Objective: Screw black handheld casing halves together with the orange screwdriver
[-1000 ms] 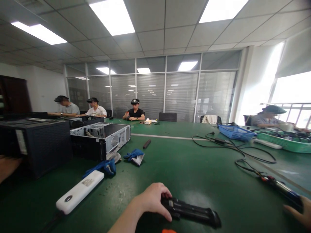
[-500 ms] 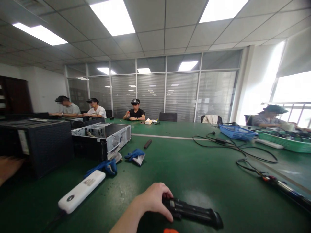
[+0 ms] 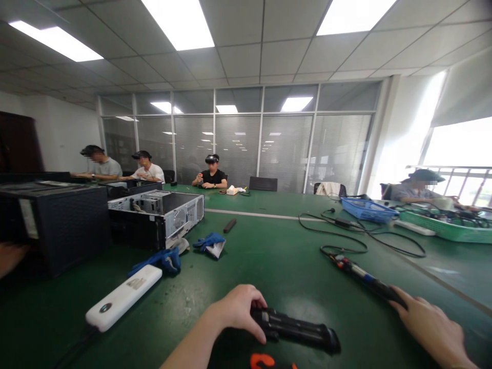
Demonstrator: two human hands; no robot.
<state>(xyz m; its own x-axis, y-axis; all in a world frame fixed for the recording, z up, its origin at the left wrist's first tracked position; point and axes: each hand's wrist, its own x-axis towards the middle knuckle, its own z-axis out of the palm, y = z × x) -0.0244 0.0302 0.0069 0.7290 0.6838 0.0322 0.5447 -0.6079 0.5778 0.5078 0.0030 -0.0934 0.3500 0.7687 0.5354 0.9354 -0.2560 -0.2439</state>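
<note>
My left hand (image 3: 239, 310) curls its fingers and thumb around the near end of a long black plastic casing (image 3: 298, 329) lying on the green table (image 3: 246, 256). Just below it, at the bottom edge, an orange-and-black handle (image 3: 265, 361) is partly cut off. On the right, my right hand (image 3: 432, 324) grips the dark end of a rod-shaped device (image 3: 365, 279). Its far end shows coloured wires and metallic parts, with a black cable (image 3: 342, 249) running from it. What exact kind of device either one is, I cannot tell.
A white power strip (image 3: 125, 297), blue gloves (image 3: 210, 243), an open computer case (image 3: 169, 212) and a black tower (image 3: 57, 225) stand left. Another person's hand (image 3: 11, 256) is at the left edge. Blue (image 3: 369, 211) and green baskets (image 3: 449, 228) sit right. Several people work around the table.
My right hand has come into view at the right and holds the rod-shaped device, whose wired end has shifted left. My left hand keeps its hold; more of the orange handle shows.
</note>
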